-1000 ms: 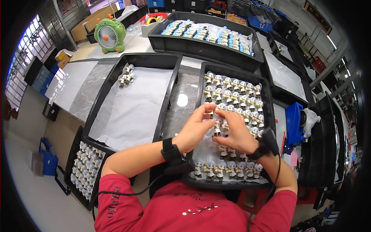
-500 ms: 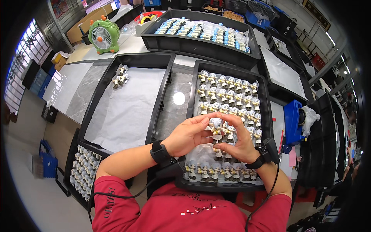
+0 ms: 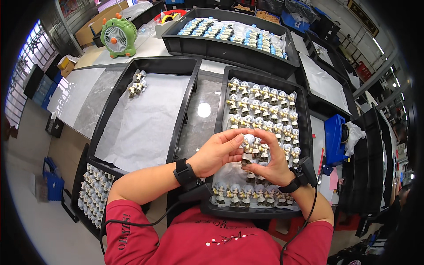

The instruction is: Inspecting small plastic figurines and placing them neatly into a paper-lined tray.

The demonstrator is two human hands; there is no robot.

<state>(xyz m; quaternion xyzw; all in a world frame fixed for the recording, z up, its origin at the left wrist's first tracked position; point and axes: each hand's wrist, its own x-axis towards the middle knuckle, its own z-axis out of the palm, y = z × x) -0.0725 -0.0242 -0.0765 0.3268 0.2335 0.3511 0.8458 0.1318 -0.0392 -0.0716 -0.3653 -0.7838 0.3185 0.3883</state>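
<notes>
Between my two hands stands a small figurine with silver-white hair, a white outfit and dark feet. My left hand is closed on it from the left, thumb and fingertips near its head. From the right, my right hand curls round it, fingertips by the head and thumb at the feet. Below them lies a black tray with rows of similar figurines, some hidden by my hands. Off to the left, another black tray is lined with white paper and holds a few figurines in its far left corner.
A deep black bin with blue-haired figurines stands at the back. A green fan sits back left. A lower tray of figurines is at my left, a blue bin at the right. Cables run from my wrists.
The figurine has turned in my fingers, so its front no longer faces me as it did. Both hands keep nearly the same place and hold.
</notes>
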